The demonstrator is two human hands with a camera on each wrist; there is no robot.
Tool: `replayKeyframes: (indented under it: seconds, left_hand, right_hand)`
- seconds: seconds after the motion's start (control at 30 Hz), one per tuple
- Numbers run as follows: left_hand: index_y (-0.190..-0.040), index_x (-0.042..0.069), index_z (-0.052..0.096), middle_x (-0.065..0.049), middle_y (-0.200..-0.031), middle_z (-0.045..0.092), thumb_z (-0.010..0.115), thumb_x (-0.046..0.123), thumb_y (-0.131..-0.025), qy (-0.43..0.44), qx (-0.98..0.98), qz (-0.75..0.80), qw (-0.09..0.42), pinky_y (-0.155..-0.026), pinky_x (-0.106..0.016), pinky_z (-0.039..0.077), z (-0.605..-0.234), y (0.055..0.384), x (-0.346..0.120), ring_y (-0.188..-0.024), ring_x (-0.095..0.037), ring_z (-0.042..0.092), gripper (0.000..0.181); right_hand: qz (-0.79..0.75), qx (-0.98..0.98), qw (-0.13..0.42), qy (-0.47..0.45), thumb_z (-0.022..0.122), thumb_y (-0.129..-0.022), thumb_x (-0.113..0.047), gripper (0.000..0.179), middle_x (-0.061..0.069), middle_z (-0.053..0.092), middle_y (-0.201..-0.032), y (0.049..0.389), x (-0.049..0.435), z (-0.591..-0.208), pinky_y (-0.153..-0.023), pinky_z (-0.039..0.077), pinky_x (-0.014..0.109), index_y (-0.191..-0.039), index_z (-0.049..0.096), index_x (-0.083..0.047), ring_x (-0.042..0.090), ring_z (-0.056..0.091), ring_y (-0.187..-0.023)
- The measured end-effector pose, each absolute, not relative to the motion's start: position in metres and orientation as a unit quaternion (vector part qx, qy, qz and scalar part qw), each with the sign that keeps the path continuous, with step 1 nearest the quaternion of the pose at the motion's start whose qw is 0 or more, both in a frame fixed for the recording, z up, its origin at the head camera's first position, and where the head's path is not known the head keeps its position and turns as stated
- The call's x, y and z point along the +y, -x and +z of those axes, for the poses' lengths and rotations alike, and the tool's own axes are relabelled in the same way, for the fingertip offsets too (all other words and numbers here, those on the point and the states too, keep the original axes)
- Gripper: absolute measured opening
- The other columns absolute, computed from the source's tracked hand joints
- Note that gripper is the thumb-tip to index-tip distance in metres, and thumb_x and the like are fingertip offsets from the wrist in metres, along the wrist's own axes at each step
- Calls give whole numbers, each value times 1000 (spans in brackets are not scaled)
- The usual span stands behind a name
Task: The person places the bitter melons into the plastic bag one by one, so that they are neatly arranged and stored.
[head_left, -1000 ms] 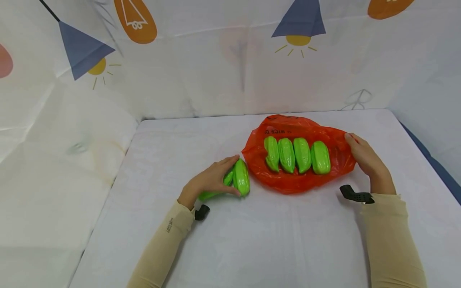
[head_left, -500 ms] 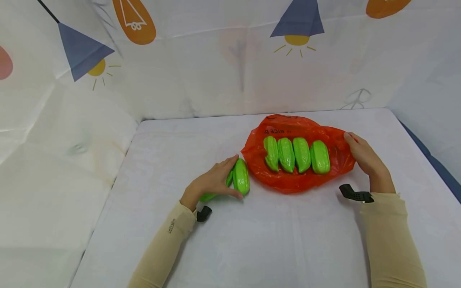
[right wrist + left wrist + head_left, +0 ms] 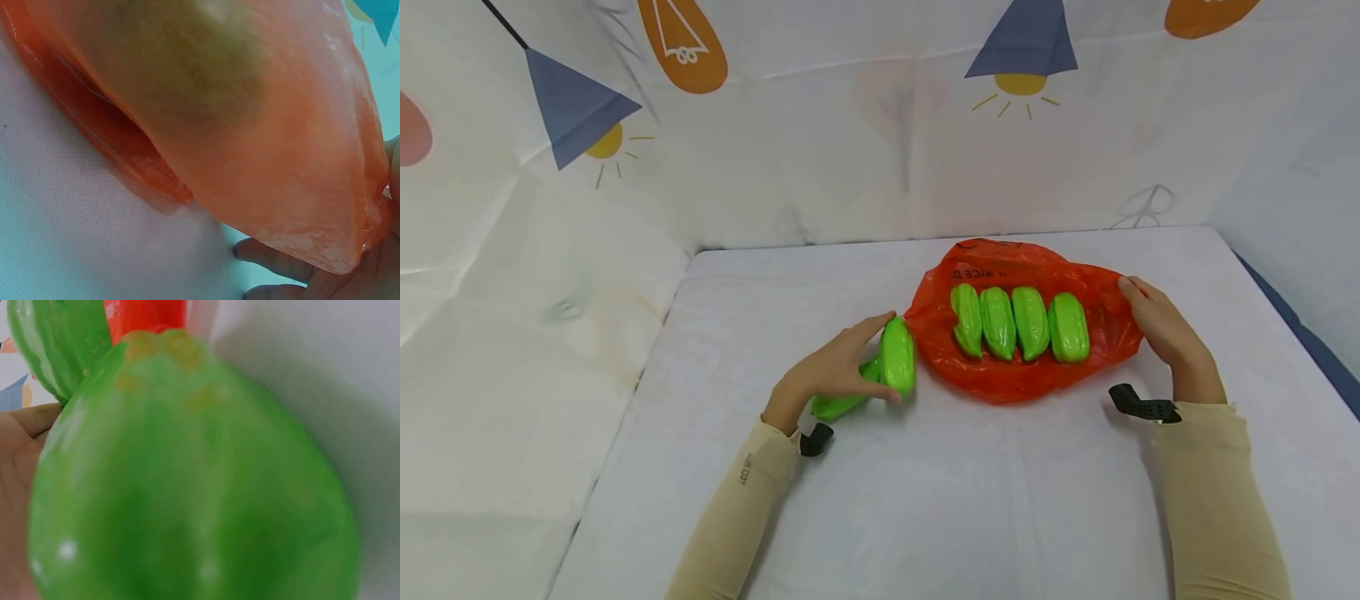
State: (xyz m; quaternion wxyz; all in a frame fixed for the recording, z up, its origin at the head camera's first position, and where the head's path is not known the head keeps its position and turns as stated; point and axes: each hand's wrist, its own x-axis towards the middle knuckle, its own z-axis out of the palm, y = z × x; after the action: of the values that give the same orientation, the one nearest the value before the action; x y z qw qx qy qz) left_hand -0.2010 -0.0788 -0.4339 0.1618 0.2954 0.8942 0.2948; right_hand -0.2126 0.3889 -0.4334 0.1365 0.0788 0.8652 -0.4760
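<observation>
The left hand [image 3: 827, 367] grips a green fruit [image 3: 897, 357] left of the red bag [image 3: 1007, 385]; the right hand [image 3: 1167, 329] pinches the bag's right edge.

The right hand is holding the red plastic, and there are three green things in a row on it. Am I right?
Not three: the head view shows four green things in a row on the red plastic. The right hand is indeed holding it.
</observation>
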Motion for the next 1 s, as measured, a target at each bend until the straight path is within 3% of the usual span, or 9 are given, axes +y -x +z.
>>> replayKeyframes:
  seconds: [0.47,1.0]
  left_hand:
    - [-158,21,21,6,-161,26,79,64,-69,-287,890,320,151,-118,-53,26,-428,202,-87,-149,-21,25,114]
    - [-158,29,15,12,-162,20,79,64,-69,-318,886,318,117,-121,-47,21,-400,209,-76,-150,-14,20,115]
  right_hand:
    - [-480,862,139,-83,15,-100,-61,83,30,8,-159,213,390,-435,-111,19,70,-156,-7,-5,51,11,-144]
    - [-484,861,135,-80,16,-100,-62,83,31,10,-159,212,388,-434,-112,19,70,-156,-5,-4,50,13,-143]
